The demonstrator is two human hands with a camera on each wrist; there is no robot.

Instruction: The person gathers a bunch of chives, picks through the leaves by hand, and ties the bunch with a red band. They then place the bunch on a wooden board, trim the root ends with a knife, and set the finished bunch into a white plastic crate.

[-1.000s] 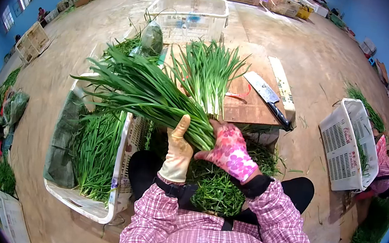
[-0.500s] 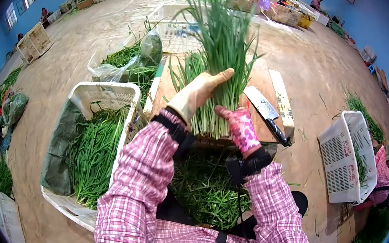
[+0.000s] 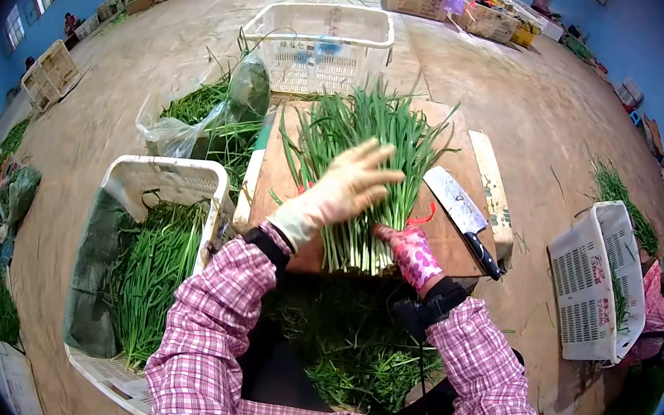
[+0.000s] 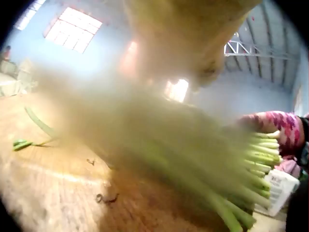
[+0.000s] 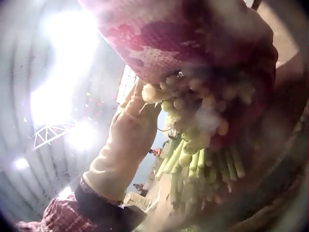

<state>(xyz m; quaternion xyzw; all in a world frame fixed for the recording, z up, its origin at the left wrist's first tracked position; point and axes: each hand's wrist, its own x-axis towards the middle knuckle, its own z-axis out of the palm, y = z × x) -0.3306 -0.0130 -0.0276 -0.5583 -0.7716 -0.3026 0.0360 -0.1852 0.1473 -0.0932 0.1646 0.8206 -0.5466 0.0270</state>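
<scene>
A thick bundle of garlic chives (image 3: 370, 237), leaves away from me and pale stem ends toward me, lies on the wooden board (image 3: 267, 229). Over its middle is my left hand (image 3: 343, 188) in a cream glove, fingers spread and straight. My right hand (image 3: 409, 253), in a pink flowered glove, grips the stems at the bundle's lower right. In the right wrist view that flowered glove (image 5: 193, 43) curls around the stem ends (image 5: 193, 162). A red tie (image 3: 424, 215) shows beside the bundle. The left wrist view is blurred over the stems.
A cleaver (image 3: 455, 202) lies at the board's right. Left stands a white crate (image 3: 218, 193) of chives; behind it is a plastic bag (image 3: 184, 133) with greens. Another white crate (image 3: 316, 69) stands beyond the board. Loose trimmings (image 3: 365, 373) lie below, and a crate (image 3: 587, 289) stands right.
The bundle went from held slanting to the left, to upright, to lying on the board over the other chives. My left hand has loosened from it and spread its fingers; the right stays at the stems.
</scene>
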